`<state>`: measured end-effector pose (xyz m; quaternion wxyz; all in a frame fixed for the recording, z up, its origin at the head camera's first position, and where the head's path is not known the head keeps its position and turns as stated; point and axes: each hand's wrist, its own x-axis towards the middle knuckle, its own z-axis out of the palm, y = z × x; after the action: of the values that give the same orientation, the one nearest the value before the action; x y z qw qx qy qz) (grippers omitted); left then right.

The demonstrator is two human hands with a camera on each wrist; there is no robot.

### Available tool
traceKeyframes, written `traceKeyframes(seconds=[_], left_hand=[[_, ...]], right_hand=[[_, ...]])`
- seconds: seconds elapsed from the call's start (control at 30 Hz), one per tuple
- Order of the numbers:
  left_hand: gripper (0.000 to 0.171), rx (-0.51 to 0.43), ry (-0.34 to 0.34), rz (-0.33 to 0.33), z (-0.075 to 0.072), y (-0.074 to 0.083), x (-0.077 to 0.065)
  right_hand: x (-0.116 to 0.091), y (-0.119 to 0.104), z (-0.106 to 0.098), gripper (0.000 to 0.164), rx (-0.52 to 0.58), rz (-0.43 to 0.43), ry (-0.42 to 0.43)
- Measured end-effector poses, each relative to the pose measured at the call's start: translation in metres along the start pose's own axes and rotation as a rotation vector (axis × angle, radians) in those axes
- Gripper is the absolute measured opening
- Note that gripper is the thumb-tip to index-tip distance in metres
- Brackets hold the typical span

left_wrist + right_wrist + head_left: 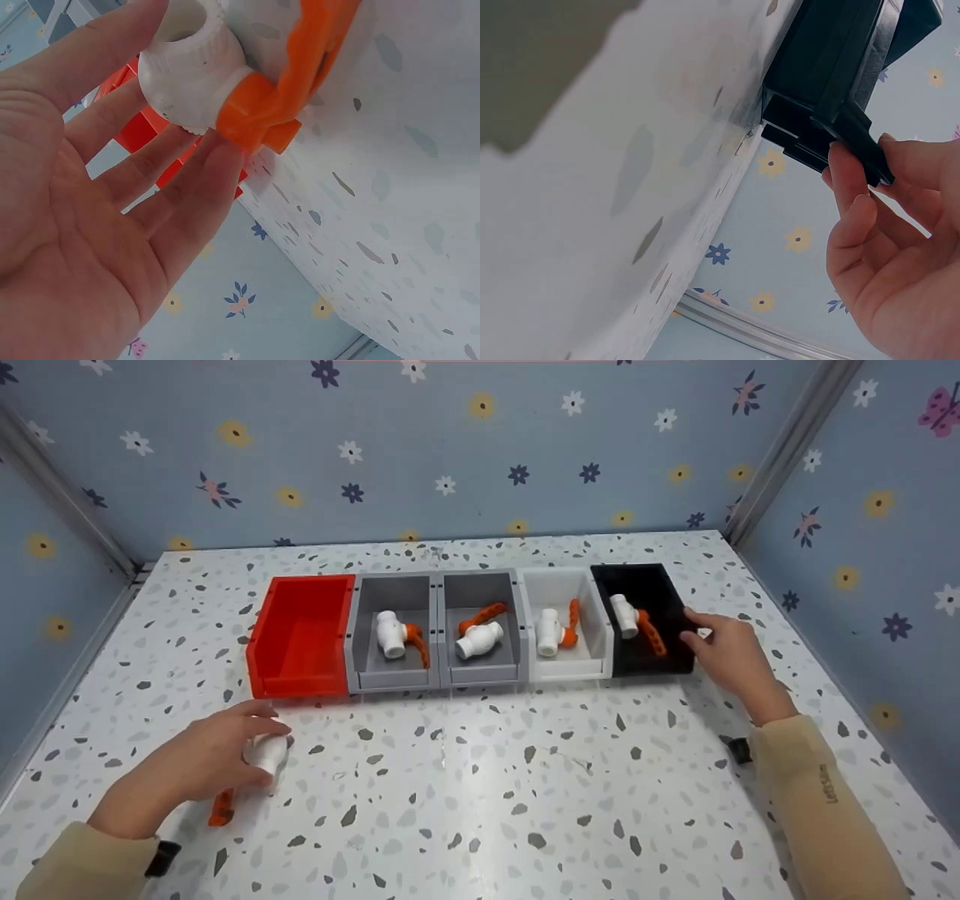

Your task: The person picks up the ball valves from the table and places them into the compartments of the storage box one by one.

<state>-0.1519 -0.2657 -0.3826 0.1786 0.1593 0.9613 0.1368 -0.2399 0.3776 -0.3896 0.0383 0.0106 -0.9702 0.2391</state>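
Observation:
At the front left, my left hand (199, 754) curls round a white ball valve (187, 71) with an orange lever handle (221, 808), thumb on one side and fingers on the other. The valve is close over the table, partly covered by the hand in the head view. On the right, my right hand (731, 656) pinches the side rim of a black bin (825, 75) between thumb and fingers. Inside that bin lies another white valve (624, 616) with an orange handle. Just beyond the left hand stands a red bin (300, 686) with a bare floor.
Two grey bins (394, 681) (480, 675) and a white bin (566, 670) stand in a row between the red and black ones, each with one valve inside. Flowered panels (450, 450) border the speckled table (480, 802) at the back and sides.

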Motion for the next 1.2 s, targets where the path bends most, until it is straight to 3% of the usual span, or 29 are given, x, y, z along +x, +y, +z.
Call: traceKeyframes(seconds=[0.13, 0.5, 0.87, 1.2], left_hand=[[0.059, -0.014, 0.002, 0.007, 0.002, -0.001, 0.0], [0.064, -0.024, -0.044, -0.064, 0.001, 0.0, 0.0], [0.063, -0.075, 0.028, -0.003, -0.007, 0.001, -0.003], [0.066, -0.048, 0.026, -0.023, -0.014, 0.006, 0.0]], right_hand=[[0.0, 0.001, 0.002, 0.051, 0.009, 0.019, -0.01], [0.002, -0.004, 0.001, 0.05, 0.006, 0.0, -0.009], [0.001, -0.001, 0.0, 0.05, -0.014, -0.016, 0.001], [0.001, 0.0, 0.0, 0.051, -0.01, -0.004, -0.006]])
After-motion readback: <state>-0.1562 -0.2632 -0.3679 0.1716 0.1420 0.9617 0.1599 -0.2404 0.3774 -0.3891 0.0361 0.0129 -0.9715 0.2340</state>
